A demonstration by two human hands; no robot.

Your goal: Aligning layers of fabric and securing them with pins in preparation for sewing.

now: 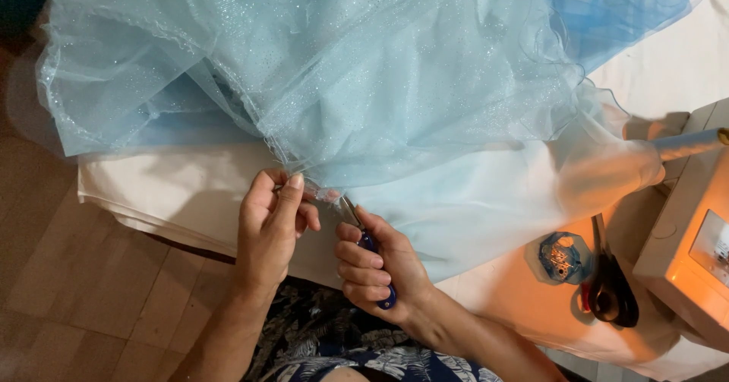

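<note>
1. Wooden floor (91, 276) shows on the left, beside a table (182, 188) under a cream cover.
2. Pale blue glittery tulle dress (342, 71) spreads over the table, its hem hanging at the near edge.
3. Left hand (269, 230) pinches the hem between thumb and fingers.
4. Right hand (376, 264) is closed round a small blue-handled cutter (370, 249) (tip at the hem).
5. Black scissors (607, 287) and a blue pin box (560, 257) lie near a white sewing machine (691, 230) on the right.
</note>
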